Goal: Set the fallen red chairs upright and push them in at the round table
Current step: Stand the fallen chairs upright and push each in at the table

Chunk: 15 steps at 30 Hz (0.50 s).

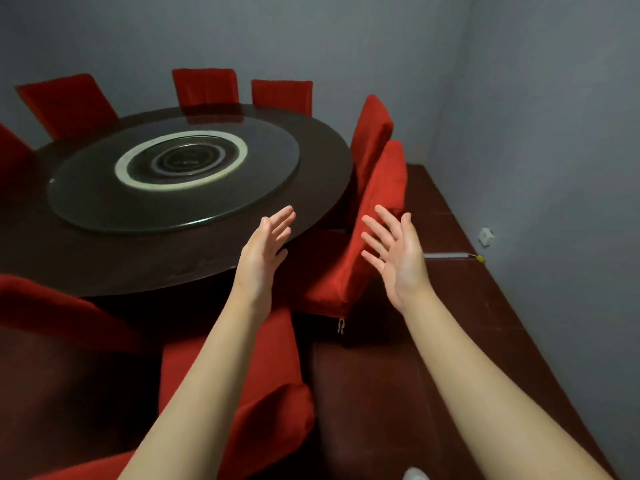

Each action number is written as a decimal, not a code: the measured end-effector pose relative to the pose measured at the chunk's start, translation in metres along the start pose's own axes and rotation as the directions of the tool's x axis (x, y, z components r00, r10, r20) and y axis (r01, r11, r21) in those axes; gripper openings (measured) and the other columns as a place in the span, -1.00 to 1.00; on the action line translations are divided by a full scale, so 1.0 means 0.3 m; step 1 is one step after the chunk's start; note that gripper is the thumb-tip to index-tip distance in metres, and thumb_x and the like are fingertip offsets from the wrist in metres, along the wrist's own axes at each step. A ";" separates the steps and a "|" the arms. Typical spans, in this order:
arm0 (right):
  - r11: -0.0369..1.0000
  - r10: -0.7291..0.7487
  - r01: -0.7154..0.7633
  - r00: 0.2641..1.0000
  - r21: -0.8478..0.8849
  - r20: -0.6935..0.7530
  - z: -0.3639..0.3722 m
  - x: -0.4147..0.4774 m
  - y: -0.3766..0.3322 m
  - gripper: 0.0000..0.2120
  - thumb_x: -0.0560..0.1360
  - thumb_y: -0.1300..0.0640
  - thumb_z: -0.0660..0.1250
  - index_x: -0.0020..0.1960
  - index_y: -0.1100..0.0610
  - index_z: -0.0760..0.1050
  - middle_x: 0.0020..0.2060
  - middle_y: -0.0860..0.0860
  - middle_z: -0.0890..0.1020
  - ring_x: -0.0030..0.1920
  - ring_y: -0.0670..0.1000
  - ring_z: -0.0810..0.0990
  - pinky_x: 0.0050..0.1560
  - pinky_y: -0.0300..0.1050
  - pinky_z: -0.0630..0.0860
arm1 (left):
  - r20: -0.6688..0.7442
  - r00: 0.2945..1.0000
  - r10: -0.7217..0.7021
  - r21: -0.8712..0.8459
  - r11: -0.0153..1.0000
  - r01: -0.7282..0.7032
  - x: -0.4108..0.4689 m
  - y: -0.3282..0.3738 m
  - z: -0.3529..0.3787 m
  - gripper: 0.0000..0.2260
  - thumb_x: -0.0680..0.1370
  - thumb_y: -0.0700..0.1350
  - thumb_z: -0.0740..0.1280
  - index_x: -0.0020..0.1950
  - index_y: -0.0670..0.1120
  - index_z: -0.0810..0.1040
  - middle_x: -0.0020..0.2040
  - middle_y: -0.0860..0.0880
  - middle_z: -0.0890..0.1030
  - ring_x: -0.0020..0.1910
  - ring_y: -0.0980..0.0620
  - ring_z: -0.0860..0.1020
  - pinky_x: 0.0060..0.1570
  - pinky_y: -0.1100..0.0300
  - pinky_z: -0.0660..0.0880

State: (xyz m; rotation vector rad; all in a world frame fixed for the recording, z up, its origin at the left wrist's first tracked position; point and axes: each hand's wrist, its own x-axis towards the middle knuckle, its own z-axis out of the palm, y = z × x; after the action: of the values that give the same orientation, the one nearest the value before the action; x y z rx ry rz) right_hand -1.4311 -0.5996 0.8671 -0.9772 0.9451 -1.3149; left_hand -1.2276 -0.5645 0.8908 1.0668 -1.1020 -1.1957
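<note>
— What is seen at the dark, glossy round wooden table (311, 188)?

— A circular glass turntable (173, 178) is set on its middle, with a pale ring at the centre. Red fabric-covered chairs are ranged around the rim: three upright backs at the far side (69, 102), (206, 86), (282, 97) and one upright chair at the right edge (372, 133).

— And the fallen ones?

— One red fabric-covered chair (349, 258) is seen tipped at a slant just beside the table's right edge, its lower end on the dark red tiled floor (450, 306), a small tie dangling from its cover. Another red chair (273, 368) lies low in the foreground, partly hidden by the left forearm. A further red shape is glimpsed at the lower left (45, 303); how it stands cannot be told.

— How are the hands held?

— Both bare hands are raised in the air, empty. The left hand (265, 244) is turned edge-on, its fingers straight and loosely spread, above the table's near rim. The right hand (394, 251) is shown palm open, fingers fanned wide, in front of the slanted chair. Nothing is gripped by either.

— Anything else?

— Grey walls are visible, and a small white fitting (486, 236) is fixed low on the right wall.
</note>
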 end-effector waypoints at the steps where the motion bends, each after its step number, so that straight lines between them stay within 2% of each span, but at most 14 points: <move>1: 1.000 -0.014 0.014 1.000 -0.013 -0.017 -0.064 0.043 -0.027 -0.50 0.61 -0.26 -0.09 0.40 -0.10 0.37 0.32 -0.06 0.52 0.34 0.01 0.45 0.29 0.03 0.37 | 0.017 1.000 0.008 -0.001 1.000 -0.008 0.057 -0.012 0.070 -0.62 0.63 0.18 0.00 0.31 0.15 0.47 0.34 0.13 0.50 0.38 0.13 0.39 0.41 -0.03 0.23; 4: 0.996 -0.061 0.058 0.997 -0.075 -0.048 -0.289 0.198 -0.131 -0.52 0.60 -0.27 -0.09 0.37 -0.14 0.39 0.30 -0.09 0.54 0.31 -0.04 0.47 0.23 -0.02 0.40 | 0.079 0.996 0.030 -0.008 1.000 -0.030 0.246 -0.067 0.320 -0.63 0.63 0.18 0.02 0.32 0.14 0.47 0.35 0.11 0.50 0.37 0.11 0.39 0.40 -0.03 0.25; 10: 0.987 -0.086 0.076 0.994 -0.143 -0.064 -0.731 0.489 -0.340 -0.53 0.56 -0.33 -0.06 0.32 -0.23 0.42 0.27 -0.17 0.55 0.30 -0.08 0.48 0.25 -0.01 0.39 | 0.096 0.995 0.034 -0.073 0.997 -0.027 0.561 -0.164 0.793 -0.58 0.59 0.22 0.05 0.37 0.12 0.44 0.35 0.11 0.50 0.36 0.12 0.41 0.42 -0.06 0.23; 12: 0.986 -0.098 0.089 0.994 -0.140 -0.058 -0.840 0.588 -0.400 -0.49 0.52 -0.37 -0.03 0.33 -0.22 0.42 0.28 -0.17 0.55 0.31 -0.09 0.48 0.26 -0.02 0.39 | 0.094 0.994 0.051 -0.072 0.996 -0.044 0.659 -0.182 0.914 -0.55 0.56 0.24 0.06 0.37 0.12 0.44 0.34 0.13 0.50 0.35 0.13 0.42 0.43 -0.06 0.23; 15: 0.992 -0.090 0.085 0.995 -0.089 -0.053 -0.958 0.758 -0.454 -0.46 0.48 -0.37 -0.01 0.33 -0.22 0.42 0.28 -0.16 0.55 0.30 -0.08 0.48 0.26 -0.01 0.40 | 0.078 0.996 0.044 -0.066 0.997 -0.039 0.815 -0.210 1.043 -0.57 0.61 0.20 0.04 0.40 0.11 0.41 0.37 0.12 0.48 0.37 0.11 0.40 0.42 -0.02 0.25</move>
State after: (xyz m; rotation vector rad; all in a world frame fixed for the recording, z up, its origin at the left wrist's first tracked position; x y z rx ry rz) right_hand -1.7386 -0.8384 0.9036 -1.0627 1.0194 -1.3905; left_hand -1.5348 -0.8237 0.8922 0.9500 -1.1337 -1.2408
